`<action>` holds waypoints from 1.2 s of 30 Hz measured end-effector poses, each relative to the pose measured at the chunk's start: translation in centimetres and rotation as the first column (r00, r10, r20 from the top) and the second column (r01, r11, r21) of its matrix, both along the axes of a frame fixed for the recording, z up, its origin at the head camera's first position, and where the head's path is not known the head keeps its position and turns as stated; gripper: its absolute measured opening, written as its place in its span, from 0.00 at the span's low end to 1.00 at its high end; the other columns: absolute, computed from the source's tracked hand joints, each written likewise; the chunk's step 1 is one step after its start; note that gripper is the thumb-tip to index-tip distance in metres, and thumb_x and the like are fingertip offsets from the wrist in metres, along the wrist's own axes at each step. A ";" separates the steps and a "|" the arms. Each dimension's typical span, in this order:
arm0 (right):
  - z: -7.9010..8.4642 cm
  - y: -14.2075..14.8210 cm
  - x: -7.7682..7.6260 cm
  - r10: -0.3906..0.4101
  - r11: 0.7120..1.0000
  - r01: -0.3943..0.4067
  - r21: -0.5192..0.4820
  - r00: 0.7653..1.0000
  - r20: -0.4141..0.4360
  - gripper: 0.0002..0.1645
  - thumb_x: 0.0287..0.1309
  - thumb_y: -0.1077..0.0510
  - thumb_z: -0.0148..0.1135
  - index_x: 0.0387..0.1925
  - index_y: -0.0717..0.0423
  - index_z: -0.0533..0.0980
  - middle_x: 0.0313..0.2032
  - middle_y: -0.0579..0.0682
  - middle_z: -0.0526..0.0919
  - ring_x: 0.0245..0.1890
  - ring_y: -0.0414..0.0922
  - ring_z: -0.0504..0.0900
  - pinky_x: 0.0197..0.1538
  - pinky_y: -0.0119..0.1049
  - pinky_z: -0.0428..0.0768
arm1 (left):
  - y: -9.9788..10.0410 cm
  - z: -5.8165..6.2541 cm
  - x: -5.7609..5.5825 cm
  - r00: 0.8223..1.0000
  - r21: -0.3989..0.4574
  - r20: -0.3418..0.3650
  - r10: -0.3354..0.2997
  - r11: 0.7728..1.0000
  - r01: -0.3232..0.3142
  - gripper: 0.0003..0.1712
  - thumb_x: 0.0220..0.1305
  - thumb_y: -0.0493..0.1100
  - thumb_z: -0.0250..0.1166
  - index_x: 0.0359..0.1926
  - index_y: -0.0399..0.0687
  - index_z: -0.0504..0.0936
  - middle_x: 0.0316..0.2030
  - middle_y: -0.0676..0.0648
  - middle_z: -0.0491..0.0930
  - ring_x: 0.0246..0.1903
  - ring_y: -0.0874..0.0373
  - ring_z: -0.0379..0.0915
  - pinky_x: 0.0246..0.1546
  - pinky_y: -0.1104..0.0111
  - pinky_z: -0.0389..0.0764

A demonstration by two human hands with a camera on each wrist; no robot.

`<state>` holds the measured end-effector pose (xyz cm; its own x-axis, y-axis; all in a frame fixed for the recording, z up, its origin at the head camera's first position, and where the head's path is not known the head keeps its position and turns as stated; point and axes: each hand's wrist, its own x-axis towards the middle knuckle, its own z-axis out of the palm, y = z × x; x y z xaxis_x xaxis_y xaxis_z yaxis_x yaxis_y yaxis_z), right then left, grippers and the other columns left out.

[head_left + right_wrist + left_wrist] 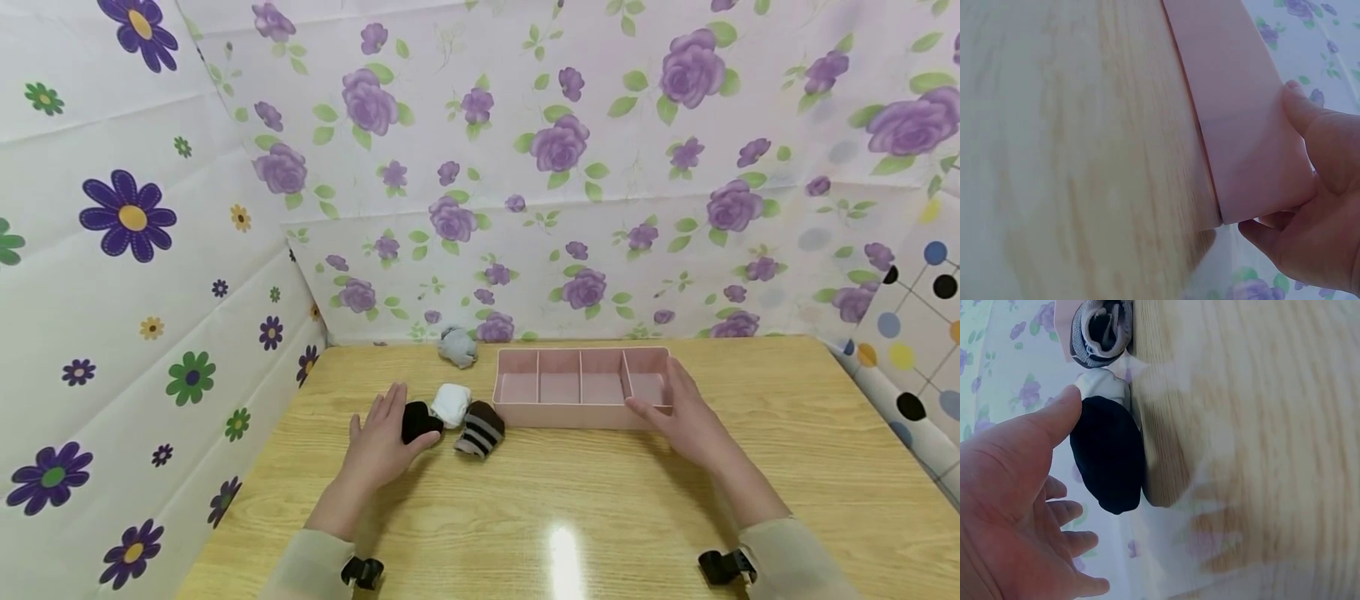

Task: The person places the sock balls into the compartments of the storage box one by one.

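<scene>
My left hand (377, 439) is spread beside a rolled black sock (420, 423), its thumb near the sock's side. In the left wrist view the black sock (1109, 456) sits between the thumb and the loosely extended fingers, which do not close round it. A rolled white sock (452, 405) and a brown, grey and black striped sock (480, 431) lie just to the right. My right hand (692, 417) grips the right end of a pink four-compartment box (570, 416), thumb at the front rim and fingers round the end wall (1254, 125). All its compartments look bare.
A rolled grey sock (457, 347) lies at the back of the wooden table (600, 500), near the flowered cloth wall (465, 167). Another patterned cloth (135, 333) hangs along the left side, and a dotted one (915, 358) on the right.
</scene>
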<state>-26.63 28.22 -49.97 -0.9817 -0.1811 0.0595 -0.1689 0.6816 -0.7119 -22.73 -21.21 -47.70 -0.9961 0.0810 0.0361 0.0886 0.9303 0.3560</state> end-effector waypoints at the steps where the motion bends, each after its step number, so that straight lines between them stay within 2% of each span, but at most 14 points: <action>1: 0.0 0.0 0.0 -0.001 1.000 0.001 0.000 1.000 0.002 0.72 0.78 0.28 0.60 0.87 0.59 0.23 0.86 0.71 0.29 0.79 0.81 0.51 0.75 0.80 0.54 | -0.1 0.0 0.0 1.000 0.000 0.007 0.000 1.000 0.000 0.64 0.75 0.69 0.68 0.90 0.40 0.45 0.88 0.35 0.45 0.85 0.31 0.41 0.76 0.22 0.39; 5: 0.1 0.0 0.0 -0.001 1.000 0.001 -0.006 1.000 0.005 0.73 0.78 0.27 0.60 0.87 0.57 0.22 0.86 0.70 0.29 0.79 0.81 0.52 0.75 0.80 0.54 | -0.3 -0.3 -0.3 0.999 0.004 0.033 -0.007 1.000 0.007 0.65 0.74 0.70 0.70 0.89 0.37 0.47 0.87 0.33 0.46 0.84 0.31 0.45 0.76 0.22 0.42; 14: 0.2 0.0 -0.1 0.003 1.000 -0.003 -0.017 1.000 -0.001 0.73 0.77 0.26 0.59 0.87 0.55 0.21 0.86 0.70 0.28 0.78 0.80 0.57 0.75 0.80 0.56 | -1.3 -1.2 -0.8 0.999 0.025 0.032 -0.020 1.000 0.019 0.65 0.72 0.66 0.75 0.88 0.34 0.49 0.86 0.31 0.51 0.82 0.32 0.54 0.76 0.23 0.46; 21: 0.1 0.0 0.1 -0.005 1.000 0.005 -0.011 1.000 0.000 0.72 0.78 0.27 0.60 0.87 0.56 0.22 0.86 0.70 0.29 0.79 0.81 0.53 0.74 0.80 0.55 | -1.5 -1.6 -0.7 1.000 0.034 0.020 -0.014 0.999 0.014 0.60 0.72 0.59 0.77 0.86 0.31 0.55 0.82 0.27 0.60 0.79 0.30 0.61 0.76 0.24 0.48; 27: 0.0 0.1 0.1 -0.012 1.000 0.012 -0.010 1.000 -0.006 0.72 0.78 0.27 0.60 0.88 0.56 0.23 0.86 0.71 0.30 0.78 0.81 0.54 0.74 0.80 0.55 | -1.2 -1.6 -0.8 1.000 0.006 0.027 -0.008 1.000 0.008 0.60 0.71 0.60 0.77 0.86 0.31 0.56 0.77 0.26 0.67 0.76 0.29 0.65 0.77 0.26 0.50; 31: -0.1 0.1 0.1 -0.013 1.000 0.013 -0.014 1.000 -0.010 0.72 0.78 0.27 0.60 0.88 0.57 0.23 0.86 0.72 0.31 0.77 0.80 0.58 0.74 0.80 0.57 | -1.0 -1.6 -0.9 1.000 -0.014 0.015 -0.008 1.000 0.009 0.58 0.71 0.60 0.77 0.84 0.31 0.61 0.75 0.27 0.70 0.74 0.29 0.68 0.76 0.25 0.53; 36: 0.0 0.0 0.1 -0.011 1.000 0.011 -0.017 1.000 -0.009 0.72 0.77 0.26 0.60 0.88 0.56 0.24 0.86 0.71 0.31 0.77 0.79 0.61 0.74 0.79 0.58 | -1.0 -1.6 -0.9 1.000 -0.030 -0.016 0.005 1.000 -0.006 0.51 0.70 0.58 0.78 0.81 0.33 0.69 0.73 0.29 0.75 0.72 0.30 0.71 0.75 0.26 0.54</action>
<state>-26.51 28.17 -50.00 -0.9830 -0.1690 0.0712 -0.1677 0.6712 -0.7221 -23.64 -22.20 -49.27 -0.9958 0.0769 0.0495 0.0889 0.9411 0.3262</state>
